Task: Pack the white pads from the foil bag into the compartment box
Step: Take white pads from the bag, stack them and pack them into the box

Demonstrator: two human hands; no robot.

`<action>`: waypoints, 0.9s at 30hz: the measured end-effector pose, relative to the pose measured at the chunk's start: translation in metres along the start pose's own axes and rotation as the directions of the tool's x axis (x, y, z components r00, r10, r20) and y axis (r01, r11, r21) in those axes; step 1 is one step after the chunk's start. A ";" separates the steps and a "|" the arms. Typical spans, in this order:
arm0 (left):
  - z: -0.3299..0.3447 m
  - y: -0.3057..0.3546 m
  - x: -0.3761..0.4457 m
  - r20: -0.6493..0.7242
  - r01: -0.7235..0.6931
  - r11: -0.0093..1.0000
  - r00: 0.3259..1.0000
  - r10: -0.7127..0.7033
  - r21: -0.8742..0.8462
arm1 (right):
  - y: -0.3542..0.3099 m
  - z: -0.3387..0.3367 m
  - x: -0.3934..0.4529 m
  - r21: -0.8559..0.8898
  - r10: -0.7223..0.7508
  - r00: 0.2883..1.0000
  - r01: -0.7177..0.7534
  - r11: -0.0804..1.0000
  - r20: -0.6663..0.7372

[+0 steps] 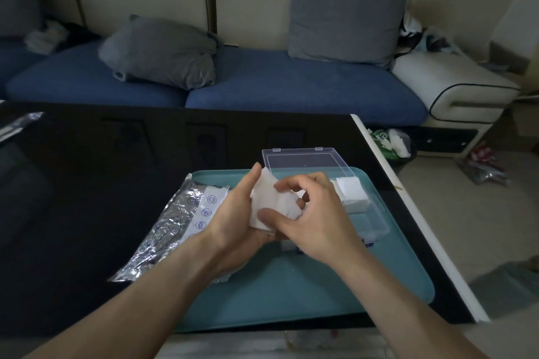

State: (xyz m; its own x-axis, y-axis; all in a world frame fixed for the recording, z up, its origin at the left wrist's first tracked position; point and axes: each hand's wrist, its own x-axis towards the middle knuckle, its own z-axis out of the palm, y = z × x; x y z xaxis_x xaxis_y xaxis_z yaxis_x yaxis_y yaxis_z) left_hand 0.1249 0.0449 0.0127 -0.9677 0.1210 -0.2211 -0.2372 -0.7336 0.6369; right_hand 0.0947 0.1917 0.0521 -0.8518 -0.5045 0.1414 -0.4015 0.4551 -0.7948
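Tray [320, 294] front free; box lid [303, 158] (open) blocks rear.

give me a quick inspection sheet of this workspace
surface: black table carrying a teal tray
job's things: foil bag lies on the tray's left edge; clear compartment box open, white pads in its far compartment
clutter: foil scrap at far left
grip: left hand and right hand both hold a pad stack
cables: nothing seen
surroundings: blue sofa, grey cushions, littered floor
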 end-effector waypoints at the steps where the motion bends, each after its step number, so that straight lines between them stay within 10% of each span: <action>1: 0.029 0.013 -0.007 -0.088 0.061 0.986 0.995 -0.048 0.156 | 0.008 0.003 0.002 -0.007 0.033 0.998 -0.034 0.999 -0.061; 14: 0.015 0.026 -0.006 -0.058 0.113 0.970 0.993 -0.103 0.214 | 0.003 0.022 0.004 -0.178 -0.372 0.892 0.335 0.925 -0.255; 23: 0.017 0.037 -0.018 -0.110 0.092 0.961 0.992 -0.065 0.262 | -0.002 -0.015 0.006 0.692 -0.001 0.990 0.101 0.715 -0.143; 27: 0.015 0.036 -0.019 -0.100 0.082 0.949 0.994 -0.054 0.306 | 0.010 -0.036 0.008 0.672 0.144 0.983 -0.034 0.740 -0.109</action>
State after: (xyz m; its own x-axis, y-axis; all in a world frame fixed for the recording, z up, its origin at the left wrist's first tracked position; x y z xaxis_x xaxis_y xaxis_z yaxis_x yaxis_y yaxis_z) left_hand 0.1333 0.0262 0.0512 -0.9402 0.0927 -0.3278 -0.3305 -0.4813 0.8119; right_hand 0.0717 0.2182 0.0666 -0.9325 -0.3502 0.0889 -0.0419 -0.1396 -0.9893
